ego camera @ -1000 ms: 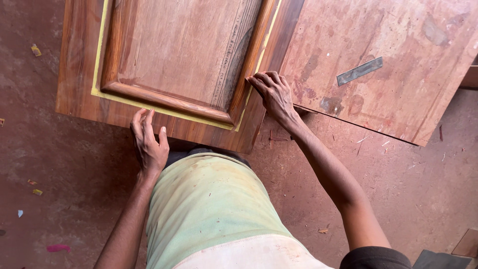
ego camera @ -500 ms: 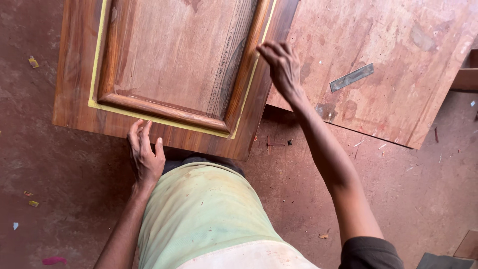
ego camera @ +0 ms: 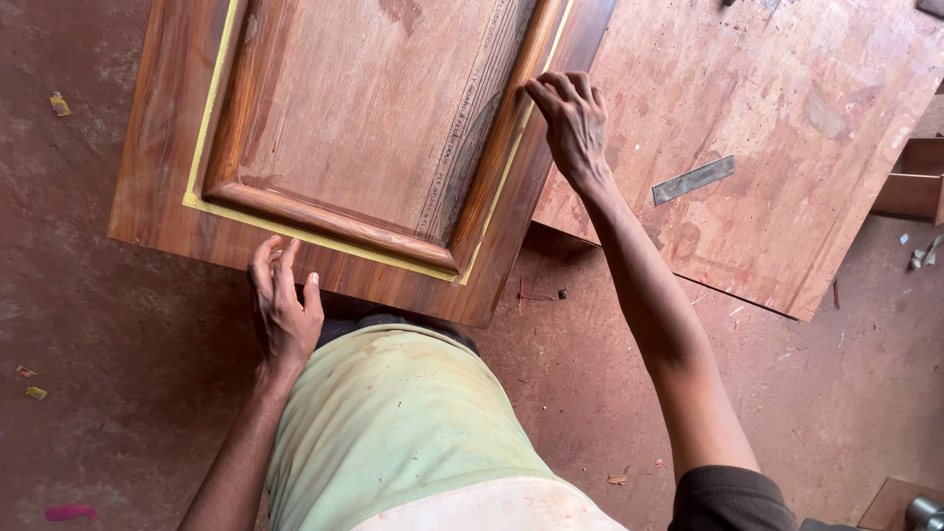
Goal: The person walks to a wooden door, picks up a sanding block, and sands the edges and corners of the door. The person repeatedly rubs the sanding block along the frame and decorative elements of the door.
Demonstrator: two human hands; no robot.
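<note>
Both your hands lie flat and open on the wooden door panel (ego camera: 364,147), gripping nothing: your left hand (ego camera: 283,307) presses its near bottom edge just below the yellow tape (ego camera: 324,239) that borders the raised moulding, and your right hand (ego camera: 570,123) rests fingertips-down on the right stile. That panel lies over the reddish floor (ego camera: 98,393), overlapping a plywood sheet (ego camera: 777,118) bearing a grey metal strip (ego camera: 693,180). Since half a second ago your right hand has shifted a little along the stile, while your left stays put.
</note>
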